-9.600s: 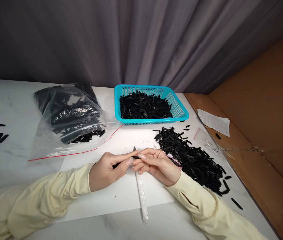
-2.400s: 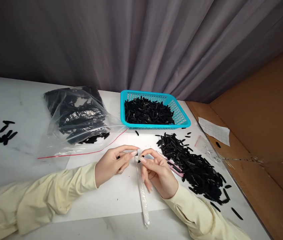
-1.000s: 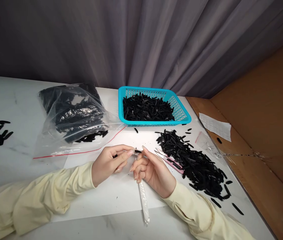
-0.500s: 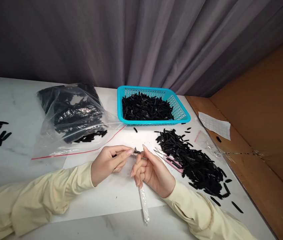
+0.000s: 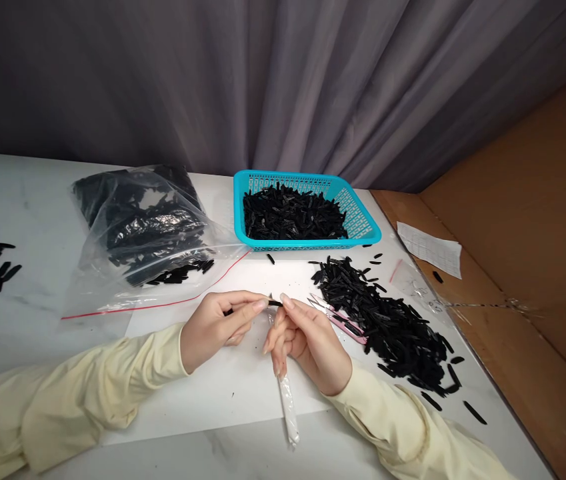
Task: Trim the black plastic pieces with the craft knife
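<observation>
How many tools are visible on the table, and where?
2: the pink snips at the edge of the black pile, and the white-wrapped tool, partly behind the right hand. Others may hide under the pile.

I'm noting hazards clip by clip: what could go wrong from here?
The thin black strip is pinched at the fingertips of the left hand, with the right hand at its other end; so small a grip might let it slip.
The white-wrapped tool lies beneath the hands, its dark tip showing close to the fingers; if sharp, it could nick one.
The pink scissors, beside the black pile, have bare points near the right hand, which could brush them.
</observation>
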Tool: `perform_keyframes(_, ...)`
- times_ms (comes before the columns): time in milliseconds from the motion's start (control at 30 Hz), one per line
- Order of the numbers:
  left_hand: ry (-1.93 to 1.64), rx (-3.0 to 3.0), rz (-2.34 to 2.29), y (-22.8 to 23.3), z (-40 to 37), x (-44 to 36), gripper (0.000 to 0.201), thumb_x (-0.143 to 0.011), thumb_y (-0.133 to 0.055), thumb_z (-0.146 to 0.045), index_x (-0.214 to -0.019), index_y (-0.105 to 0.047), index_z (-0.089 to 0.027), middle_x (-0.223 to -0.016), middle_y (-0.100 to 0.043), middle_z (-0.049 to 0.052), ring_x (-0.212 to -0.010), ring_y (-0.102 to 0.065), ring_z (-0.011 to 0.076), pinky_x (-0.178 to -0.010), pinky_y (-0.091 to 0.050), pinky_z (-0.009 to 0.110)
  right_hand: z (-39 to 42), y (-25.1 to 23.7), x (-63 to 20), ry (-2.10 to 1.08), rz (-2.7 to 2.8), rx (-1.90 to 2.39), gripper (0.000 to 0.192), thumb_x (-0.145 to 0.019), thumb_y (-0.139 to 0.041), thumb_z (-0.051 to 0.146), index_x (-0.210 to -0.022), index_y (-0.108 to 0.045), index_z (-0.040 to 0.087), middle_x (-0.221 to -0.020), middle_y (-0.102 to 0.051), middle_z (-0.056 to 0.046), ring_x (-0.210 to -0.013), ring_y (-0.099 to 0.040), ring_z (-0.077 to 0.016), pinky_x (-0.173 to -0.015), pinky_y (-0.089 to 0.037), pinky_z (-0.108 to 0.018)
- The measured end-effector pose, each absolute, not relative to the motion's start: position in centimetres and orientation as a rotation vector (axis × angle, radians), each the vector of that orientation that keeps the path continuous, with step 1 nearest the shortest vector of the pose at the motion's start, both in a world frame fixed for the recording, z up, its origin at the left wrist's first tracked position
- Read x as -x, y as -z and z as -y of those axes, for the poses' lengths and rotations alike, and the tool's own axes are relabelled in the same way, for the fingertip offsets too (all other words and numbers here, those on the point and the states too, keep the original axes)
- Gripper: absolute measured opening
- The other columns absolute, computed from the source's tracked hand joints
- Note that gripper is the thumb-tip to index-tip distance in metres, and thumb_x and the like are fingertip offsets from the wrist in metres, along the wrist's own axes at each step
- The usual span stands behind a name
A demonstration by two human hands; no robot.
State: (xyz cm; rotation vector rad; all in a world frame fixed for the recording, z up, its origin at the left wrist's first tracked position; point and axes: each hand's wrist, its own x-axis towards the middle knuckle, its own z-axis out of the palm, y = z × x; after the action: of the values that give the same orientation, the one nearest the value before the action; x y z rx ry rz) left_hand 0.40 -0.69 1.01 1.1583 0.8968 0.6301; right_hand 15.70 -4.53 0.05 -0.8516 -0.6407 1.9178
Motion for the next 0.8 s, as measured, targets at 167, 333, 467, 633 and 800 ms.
perform_keyframes(167,-0.616,-1.180,-0.904,-1.17,0.82,-0.30,0.040,-0.076,-0.056,-0.037,-0.099,-0.064,-0.004,-0.040,-0.028,-0.009,-0.038,-0.024,0.0050,-0.037,-0.017,0.020,4.93,-0.07,-15.57,-1.820,0.723,0.830,0.024,-0.088,-0.046,0.032,-0.071,-0.047,0.015,-0.056,-0.066,-0.005,-0.036,-0.058,-0.0125,-0.032,-0.046,-0.019)
perform_keyframes(333,-0.619,-1.200,-0.892,-1.13,0.81,-0.22,0.039,-0.078,-0.055,-0.036,-0.100,-0.065,-0.005,-0.041,-0.027,-0.009,-0.039,-0.024,0.0051,-0.038,-0.018,0.020,5.17,-0.34,-15.61,-1.803,0.775,0.826,0.024,-0.089,-0.043,0.033,-0.076,-0.050,0.014,-0.061,-0.067,-0.005,-0.038,-0.060,-0.0134,-0.034,-0.047,-0.021)
perform_keyframes(467,-0.640,-1.174,-0.892,-0.98,0.81,-0.20,0.040,-0.077,-0.055,-0.037,-0.099,-0.065,-0.005,-0.042,-0.026,-0.009,-0.039,-0.024,0.0052,-0.038,-0.020,0.020,5.20,-0.50,-15.64,-1.820,0.783,0.822,0.025,-0.089,-0.043,0.036,-0.076,-0.049,0.015,-0.062,-0.067,-0.006,-0.039,-0.060,-0.0142,-0.033,-0.047,-0.022)
perform_keyframes(633,-0.655,-1.144,-0.874,-0.75,0.85,-0.18,0.039,-0.077,-0.057,-0.038,-0.096,-0.066,-0.006,-0.042,-0.025,-0.009,-0.039,-0.023,0.0046,-0.038,-0.020,0.020,5.19,-0.50,-15.67,-1.838,0.784,0.815,0.025,-0.089,-0.042,0.036,-0.076,-0.048,0.015,-0.062,-0.068,-0.007,-0.039,-0.060,-0.0144,-0.034,-0.046,-0.021)
perform_keyframes(800,-0.650,-1.141,-0.865,-0.77,0.79,-0.18,0.037,-0.076,-0.058,-0.040,-0.091,-0.067,-0.007,-0.042,-0.025,-0.009,-0.038,-0.022,0.0041,-0.038,-0.019,0.020,5.23,-0.54,-15.67,-1.849,0.776,0.808,0.023,-0.089,-0.040,0.033,-0.075,-0.046,0.016,-0.061,-0.067,-0.007,-0.040,-0.061,-0.0151,-0.034,-0.046,-0.022)
